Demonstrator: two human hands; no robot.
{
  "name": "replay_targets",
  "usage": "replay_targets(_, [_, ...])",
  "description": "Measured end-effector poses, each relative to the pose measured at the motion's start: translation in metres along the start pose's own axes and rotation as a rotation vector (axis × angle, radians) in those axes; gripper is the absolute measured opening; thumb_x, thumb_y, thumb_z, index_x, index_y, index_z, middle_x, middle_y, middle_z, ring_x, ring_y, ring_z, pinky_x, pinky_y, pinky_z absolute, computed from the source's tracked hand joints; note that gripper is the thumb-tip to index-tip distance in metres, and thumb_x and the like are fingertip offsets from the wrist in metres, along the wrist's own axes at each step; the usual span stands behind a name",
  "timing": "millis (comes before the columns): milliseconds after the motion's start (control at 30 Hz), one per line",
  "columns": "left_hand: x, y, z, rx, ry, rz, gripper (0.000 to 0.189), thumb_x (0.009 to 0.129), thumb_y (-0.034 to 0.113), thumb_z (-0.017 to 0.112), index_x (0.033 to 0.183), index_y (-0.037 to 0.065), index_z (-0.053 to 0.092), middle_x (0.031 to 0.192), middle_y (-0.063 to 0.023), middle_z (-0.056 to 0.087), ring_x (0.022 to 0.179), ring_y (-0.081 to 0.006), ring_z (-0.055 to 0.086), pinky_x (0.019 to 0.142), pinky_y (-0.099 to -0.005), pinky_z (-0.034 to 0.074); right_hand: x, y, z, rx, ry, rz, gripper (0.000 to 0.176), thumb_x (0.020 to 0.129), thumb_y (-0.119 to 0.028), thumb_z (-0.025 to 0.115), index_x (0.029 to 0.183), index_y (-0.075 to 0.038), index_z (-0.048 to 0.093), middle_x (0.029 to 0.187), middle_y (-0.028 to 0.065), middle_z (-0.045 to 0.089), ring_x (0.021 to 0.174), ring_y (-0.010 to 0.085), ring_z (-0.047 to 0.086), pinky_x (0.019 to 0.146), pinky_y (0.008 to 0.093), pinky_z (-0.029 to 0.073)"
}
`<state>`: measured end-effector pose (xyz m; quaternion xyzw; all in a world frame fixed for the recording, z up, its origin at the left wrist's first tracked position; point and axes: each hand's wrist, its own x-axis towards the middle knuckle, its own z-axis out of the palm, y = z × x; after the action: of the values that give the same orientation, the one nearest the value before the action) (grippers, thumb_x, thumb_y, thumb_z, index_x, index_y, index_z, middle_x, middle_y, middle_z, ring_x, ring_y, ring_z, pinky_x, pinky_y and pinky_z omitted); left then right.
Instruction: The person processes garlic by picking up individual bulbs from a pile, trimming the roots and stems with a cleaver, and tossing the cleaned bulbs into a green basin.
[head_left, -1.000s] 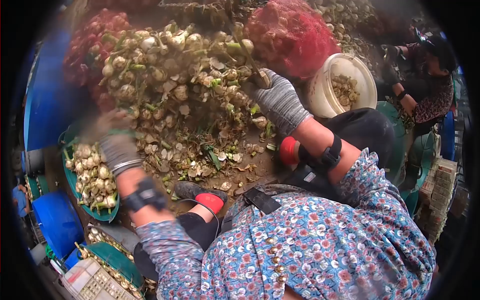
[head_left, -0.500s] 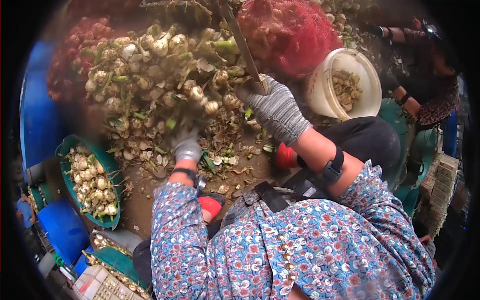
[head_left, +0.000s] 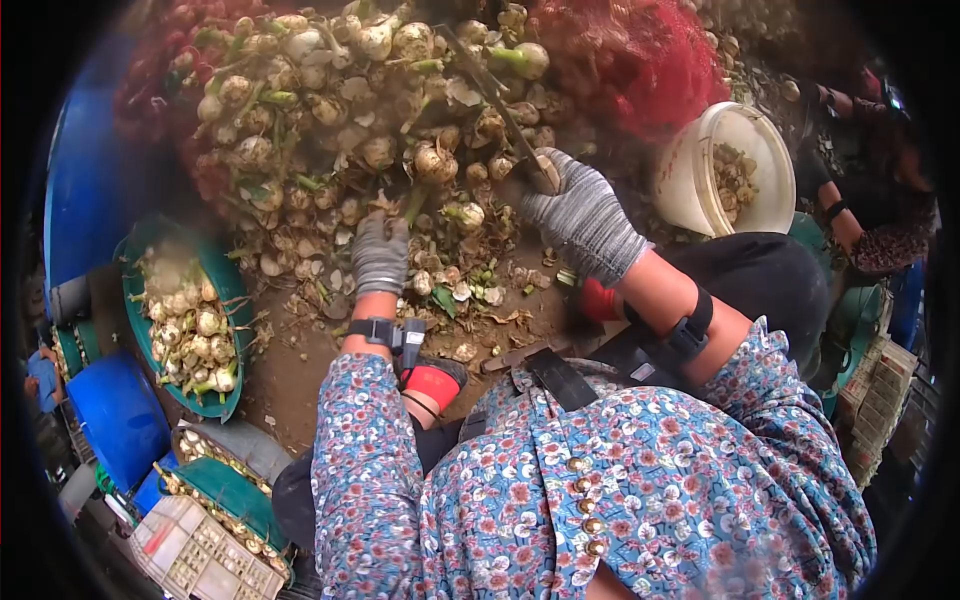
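Observation:
My right hand (head_left: pixel 585 215), in a grey knit glove, grips the wooden handle of a long-bladed knife (head_left: pixel 497 103). The blade slants up and left over the heap of garlic (head_left: pixel 330 130). My left hand (head_left: pixel 381 255), gloved alike, is at the heap's near edge with its fingers curled in. A large garlic bulb (head_left: pixel 434 162) rises just beyond those fingers, and its green stalk runs down to them. The fingertips are partly hidden, but they appear closed around the stalk. Knife and bulb are apart.
A green basin (head_left: pixel 240 320) of trimmed garlic stands at left, near blue tubs (head_left: pixel 120 420). A white bucket (head_left: pixel 690 180) with pieces inside is at right, beside a red mesh sack (head_left: pixel 640 65). Another person's arm (head_left: pixel 840 215) shows at far right. Plastic crates (head_left: pixel 200 550) sit lower left.
My left hand, blurred before, is now sharper, with a garlic bulb standing at its fingertips. The knife in my right hand stays raised at a similar slant. The whole view has shifted slightly.

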<state>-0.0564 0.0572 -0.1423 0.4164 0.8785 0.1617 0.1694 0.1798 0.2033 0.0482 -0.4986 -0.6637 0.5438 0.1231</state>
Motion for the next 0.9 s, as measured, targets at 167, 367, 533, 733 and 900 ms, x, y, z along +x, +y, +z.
replay_targets(167, [0.039, 0.025, 0.053, 0.085, -0.2, -0.044, 0.082, 0.082, 0.048, 0.066, 0.143, 0.003, 0.034, 0.135, -0.0272, 0.049, 0.12, -0.0415, 0.052, 0.103, -0.0451, 0.041, 0.006, -0.001, 0.005, -0.01, -0.035, 0.094, 0.035, 0.083, -0.031, 0.071, 0.101, -0.003, 0.062, 0.08, 0.0133, 0.065, 0.07, 0.0209, 0.059, 0.07, 0.0344, 0.05])
replay_targets(367, [0.072, 0.059, 0.059, 0.003, -0.441, -0.401, 0.098, 0.078, 0.056, 0.067, 0.147, 0.001, 0.023, 0.136, -0.0321, 0.045, 0.122, -0.04, 0.052, 0.099, -0.0456, 0.044, 0.01, 0.003, 0.009, -0.151, -0.111, 0.034, 0.04, 0.082, -0.03, 0.069, 0.111, -0.005, 0.059, 0.087, 0.019, 0.066, 0.08, 0.0341, 0.064, 0.074, 0.0397, 0.051])
replay_targets(533, [0.042, 0.019, 0.074, -0.703, -0.27, -0.085, 0.073, 0.078, 0.028, 0.077, 0.135, 0.002, 0.037, 0.126, -0.0162, 0.054, 0.111, -0.0256, 0.056, 0.095, -0.0338, 0.047, 0.019, 0.017, 0.008, -0.446, -0.16, -0.009, 0.037, 0.083, -0.031, 0.067, 0.11, -0.006, 0.059, 0.09, 0.0218, 0.066, 0.087, 0.0386, 0.064, 0.075, 0.0451, 0.05])
replay_targets(733, [-0.006, 0.056, -0.023, -0.231, -0.273, 0.642, 0.052, 0.089, 0.027, 0.063, 0.133, 0.01, 0.042, 0.128, -0.0079, 0.053, 0.113, -0.0253, 0.054, 0.1, -0.0396, 0.042, -0.004, 0.007, 0.011, -0.745, -0.261, -0.254, 0.028, 0.082, -0.023, 0.064, 0.107, -0.01, 0.06, 0.088, 0.018, 0.068, 0.083, 0.0363, 0.066, 0.072, 0.0459, 0.052])
replay_targets(900, [-0.036, 0.007, -0.043, -0.011, 0.043, 0.831, 0.052, 0.088, 0.036, 0.064, 0.134, 0.016, 0.049, 0.128, -0.0085, 0.057, 0.112, -0.0279, 0.057, 0.1, -0.0457, 0.041, -0.03, -0.006, 0.01, -0.736, -0.31, -0.45, 0.023, 0.081, -0.015, 0.06, 0.103, -0.01, 0.06, 0.082, 0.015, 0.067, 0.078, 0.0358, 0.066, 0.065, 0.0463, 0.052])
